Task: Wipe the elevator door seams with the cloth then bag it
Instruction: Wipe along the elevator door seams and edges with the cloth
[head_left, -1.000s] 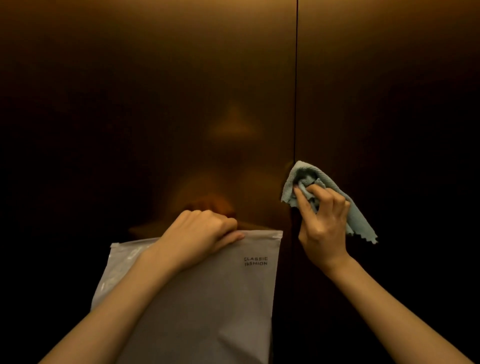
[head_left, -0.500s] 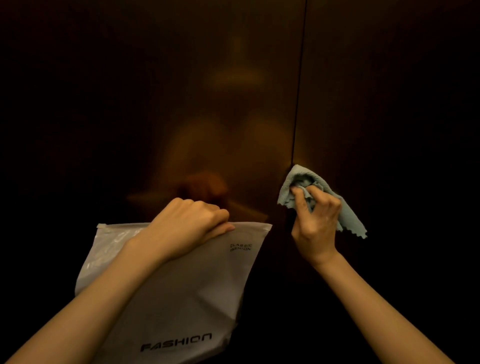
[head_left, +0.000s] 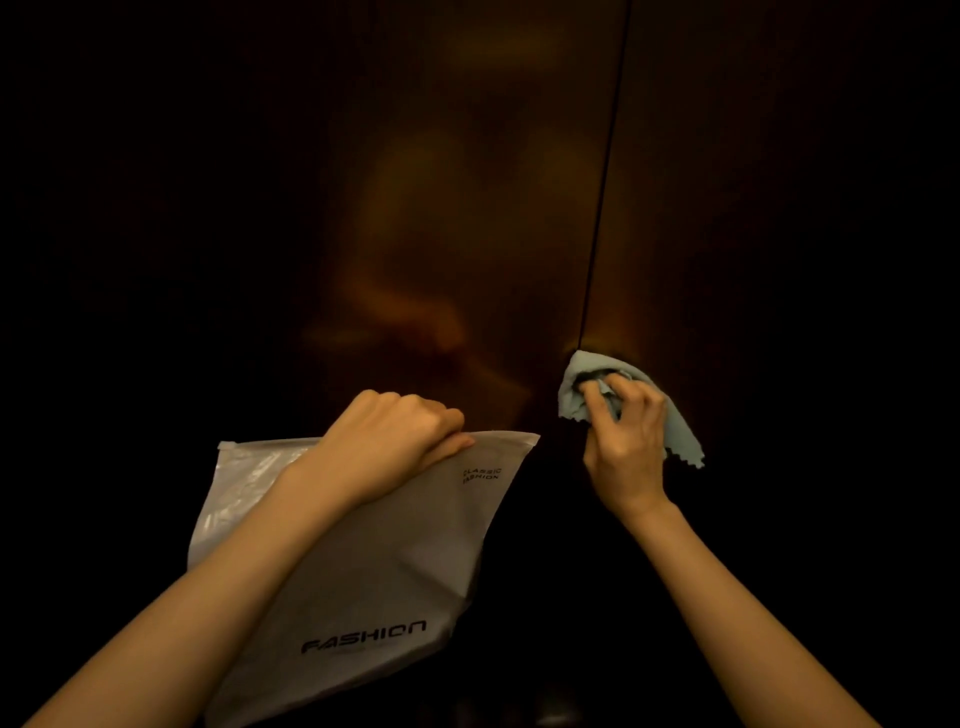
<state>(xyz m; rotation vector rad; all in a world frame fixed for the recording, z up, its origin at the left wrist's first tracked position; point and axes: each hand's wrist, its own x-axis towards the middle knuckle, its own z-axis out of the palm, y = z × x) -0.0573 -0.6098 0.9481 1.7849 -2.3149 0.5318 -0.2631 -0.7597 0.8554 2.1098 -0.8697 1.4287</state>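
Wiping the door seam, bag in hand

Our right hand (head_left: 626, 441) presses the bunched cloth (head_left: 582, 371) against the seam (head_left: 605, 171); our left hand (head_left: 387, 444) grips the bag (head_left: 363, 571) by its top edge.

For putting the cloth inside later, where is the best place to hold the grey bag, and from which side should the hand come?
Grip the bag at its stiff top edge, coming from above, as the left hand does now. The bag hangs below with that edge level and uppermost, so its mouth probably faces up for the cloth in the right hand.

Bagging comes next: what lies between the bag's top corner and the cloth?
Head view: only dark, bare door panel lies between the bag and the cloth.
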